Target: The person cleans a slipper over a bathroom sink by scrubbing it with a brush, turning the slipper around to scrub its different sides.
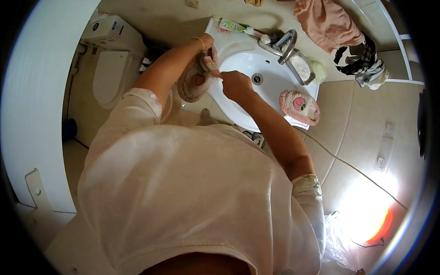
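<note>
Pale tiled walls (pixel 366 110) close in around this small bathroom, with a white toilet (pixel 111 75) off to the person's left and a glaring lamp (pixel 384 225) low on the right. Just ahead stands a white washbasin (pixel 228 101). At its left edge, the left hand (pixel 207 44) has its fingers closed on the upper end of a fuzzy pinkish slipper (pixel 187 85), which hangs mostly outside the bowl. Right beside it, the right hand (pixel 237 85) is curled into a fist over the basin's near-left side; I can't tell from here whether it grips the slipper's edge or something small. A second slipper (pixel 298 106), with a pink round patch, rests on the right front rim. Behind the bowl are a tap (pixel 287 48), a green-and-white tube (pixel 232 25) and a dish (pixel 301 69) with something white inside. Pinkish cloth (pixel 326 25) hangs beyond.
</note>
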The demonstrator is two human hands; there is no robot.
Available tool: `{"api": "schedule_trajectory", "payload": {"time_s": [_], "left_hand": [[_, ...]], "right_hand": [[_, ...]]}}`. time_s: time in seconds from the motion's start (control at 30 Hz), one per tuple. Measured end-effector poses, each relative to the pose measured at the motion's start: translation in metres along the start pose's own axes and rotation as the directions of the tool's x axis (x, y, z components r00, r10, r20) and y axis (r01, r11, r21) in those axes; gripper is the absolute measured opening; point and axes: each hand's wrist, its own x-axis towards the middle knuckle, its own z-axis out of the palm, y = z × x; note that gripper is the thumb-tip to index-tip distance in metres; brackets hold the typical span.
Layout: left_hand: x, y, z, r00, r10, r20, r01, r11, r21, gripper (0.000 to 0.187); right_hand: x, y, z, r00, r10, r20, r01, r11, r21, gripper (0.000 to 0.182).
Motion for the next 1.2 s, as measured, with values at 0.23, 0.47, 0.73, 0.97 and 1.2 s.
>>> {"api": "schedule_trajectory", "payload": {"time_s": [0.23,0.47,0.73,0.97,1.2], "left_hand": [[-0.029,0.034,-0.049,0.974,-0.167,0.151,0.167,0.986,0.013,0.030],[-0.054,0.065,-0.066,0.908,-0.381,0.177,0.409,0.897,-0.170,0.027],[-0.061,0.057,-0.030,0.796,-0.601,0.070,0.569,0.704,-0.426,0.028],[-0.068,0.057,-0.033,0.835,-0.539,0.112,0.546,0.782,-0.301,0.027],[-0.060,0.038,0.000,0.836,-0.538,0.110,0.498,0.660,-0.563,0.027]], "right_hand": [[0.030,-0.022,0.032,0.976,0.196,-0.097,-0.202,0.978,-0.054,0.029],[0.018,-0.003,-0.032,0.991,0.087,0.104,-0.091,0.995,0.037,0.022],[0.027,-0.012,0.037,0.967,0.254,0.029,-0.254,0.943,0.216,0.037],[0.006,0.006,-0.038,0.957,0.044,0.285,0.018,0.977,-0.213,0.035],[0.022,0.014,0.048,0.998,0.061,-0.019,-0.062,0.997,-0.055,0.028]]}}
